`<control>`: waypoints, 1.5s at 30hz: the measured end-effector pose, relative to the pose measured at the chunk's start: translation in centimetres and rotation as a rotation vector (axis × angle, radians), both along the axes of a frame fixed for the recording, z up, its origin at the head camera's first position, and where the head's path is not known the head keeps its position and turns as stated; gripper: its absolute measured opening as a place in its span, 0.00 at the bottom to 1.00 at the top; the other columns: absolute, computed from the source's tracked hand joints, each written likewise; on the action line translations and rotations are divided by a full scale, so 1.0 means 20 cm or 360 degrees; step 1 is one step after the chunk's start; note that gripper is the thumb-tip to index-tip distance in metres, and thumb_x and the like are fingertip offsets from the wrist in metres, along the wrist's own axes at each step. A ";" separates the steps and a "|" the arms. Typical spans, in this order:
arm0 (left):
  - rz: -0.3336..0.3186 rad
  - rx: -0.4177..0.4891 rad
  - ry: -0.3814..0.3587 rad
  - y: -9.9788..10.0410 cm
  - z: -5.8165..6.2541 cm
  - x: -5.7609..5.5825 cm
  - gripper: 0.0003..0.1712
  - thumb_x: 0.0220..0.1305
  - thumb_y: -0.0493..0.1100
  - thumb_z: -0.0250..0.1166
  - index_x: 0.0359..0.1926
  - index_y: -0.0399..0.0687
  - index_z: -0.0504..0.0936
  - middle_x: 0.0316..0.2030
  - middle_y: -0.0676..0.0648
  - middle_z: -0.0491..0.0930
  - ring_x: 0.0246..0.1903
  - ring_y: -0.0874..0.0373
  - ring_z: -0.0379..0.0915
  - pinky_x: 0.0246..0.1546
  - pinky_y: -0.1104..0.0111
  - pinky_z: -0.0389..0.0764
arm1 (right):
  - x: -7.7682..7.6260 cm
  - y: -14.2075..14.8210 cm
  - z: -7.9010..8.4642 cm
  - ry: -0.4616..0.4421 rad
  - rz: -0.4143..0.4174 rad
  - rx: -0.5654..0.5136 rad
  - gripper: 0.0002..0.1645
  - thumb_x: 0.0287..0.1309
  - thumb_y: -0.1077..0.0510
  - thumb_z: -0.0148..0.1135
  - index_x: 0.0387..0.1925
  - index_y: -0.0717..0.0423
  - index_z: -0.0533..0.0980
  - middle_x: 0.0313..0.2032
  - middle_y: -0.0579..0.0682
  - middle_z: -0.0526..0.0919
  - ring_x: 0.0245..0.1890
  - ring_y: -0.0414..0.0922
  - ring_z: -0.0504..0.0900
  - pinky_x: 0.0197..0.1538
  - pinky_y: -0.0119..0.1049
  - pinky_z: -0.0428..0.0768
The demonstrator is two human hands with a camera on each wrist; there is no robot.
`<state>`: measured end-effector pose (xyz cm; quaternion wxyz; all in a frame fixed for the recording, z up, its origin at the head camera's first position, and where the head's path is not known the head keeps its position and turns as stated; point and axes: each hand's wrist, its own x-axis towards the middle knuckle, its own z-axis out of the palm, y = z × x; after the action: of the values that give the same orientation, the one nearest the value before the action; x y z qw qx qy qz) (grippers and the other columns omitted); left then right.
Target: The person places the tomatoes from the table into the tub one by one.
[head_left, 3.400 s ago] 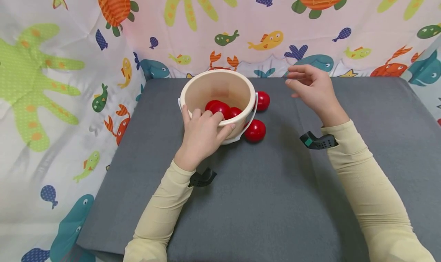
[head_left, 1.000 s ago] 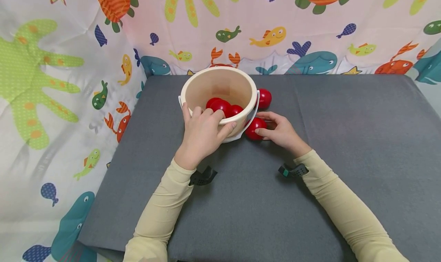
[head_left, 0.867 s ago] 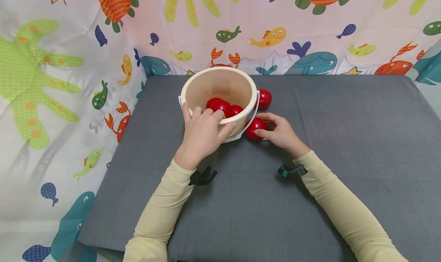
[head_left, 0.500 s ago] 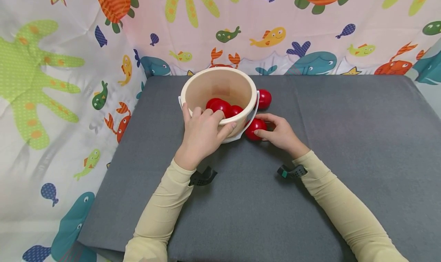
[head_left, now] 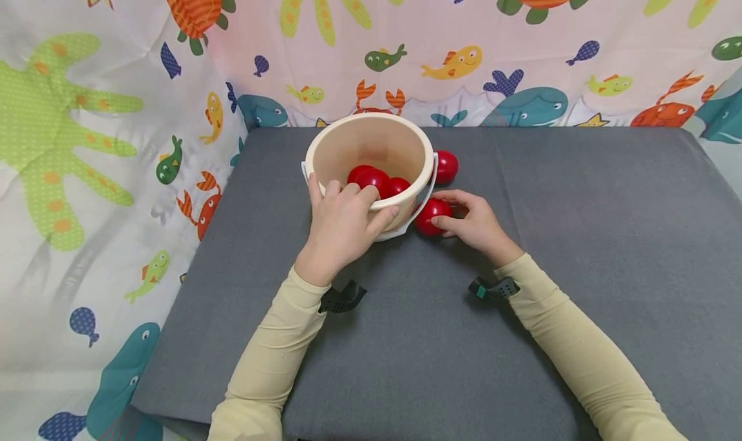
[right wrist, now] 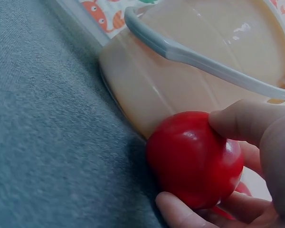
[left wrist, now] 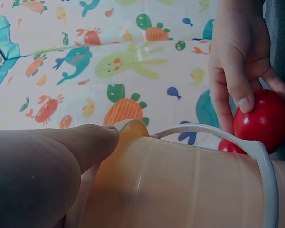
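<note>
Head view: from high, forward-down over grey fabric-covered counter (head_left: 417, 364). Wrist views: close, sharing cream plastic bucket (right wrist: 142, 85), glossy red ball (right wrist: 190, 159).

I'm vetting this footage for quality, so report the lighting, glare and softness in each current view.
Head: bright, with a soft shadow on the table below the right hand; left wrist: dimmer, the left hand dark and soft-looking close to the lens; right wrist: dim and bluish, with glare spots on the ball and bucket.

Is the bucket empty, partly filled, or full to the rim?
Partly filled: red balls lie inside the bucket, its inner wall bare above them.
</note>
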<state>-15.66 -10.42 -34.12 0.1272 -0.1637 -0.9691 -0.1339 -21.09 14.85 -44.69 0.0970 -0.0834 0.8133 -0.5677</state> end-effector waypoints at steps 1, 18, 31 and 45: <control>-0.0002 0.0000 0.0002 0.00 0.00 0.00 0.20 0.67 0.59 0.64 0.45 0.49 0.86 0.40 0.42 0.86 0.47 0.41 0.76 0.71 0.30 0.47 | 0.00 0.01 0.00 -0.0002 -0.0013 -0.0005 0.31 0.61 0.59 0.69 0.65 0.57 0.73 0.60 0.62 0.79 0.51 0.53 0.81 0.38 0.36 0.88; -0.0013 0.0005 -0.0003 0.02 0.00 -0.01 0.20 0.68 0.59 0.64 0.44 0.49 0.85 0.41 0.42 0.86 0.48 0.41 0.76 0.71 0.30 0.47 | 0.02 0.18 0.19 0.0052 -0.0213 -0.0017 0.34 0.63 0.57 0.68 0.68 0.58 0.69 0.64 0.62 0.74 0.53 0.48 0.77 0.39 0.31 0.87; 0.0008 0.0017 -0.0002 0.01 0.01 0.00 0.20 0.67 0.59 0.64 0.44 0.49 0.86 0.41 0.42 0.86 0.48 0.41 0.76 0.71 0.29 0.47 | 0.00 0.29 0.35 0.0117 -0.0305 -0.0053 0.32 0.64 0.57 0.69 0.67 0.53 0.72 0.59 0.51 0.77 0.50 0.40 0.78 0.38 0.29 0.86; 0.0002 0.0036 -0.0026 0.01 0.00 0.00 0.20 0.67 0.59 0.64 0.44 0.49 0.86 0.40 0.42 0.86 0.49 0.41 0.76 0.71 0.28 0.45 | -0.06 0.24 0.68 0.0342 -0.0296 0.0028 0.31 0.62 0.57 0.70 0.66 0.48 0.75 0.62 0.58 0.77 0.51 0.40 0.79 0.36 0.26 0.85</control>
<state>-15.74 -10.23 -34.03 0.1214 -0.1605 -0.9686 -0.1460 -22.37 19.58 -31.18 -0.0429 -0.0670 0.8282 -0.5548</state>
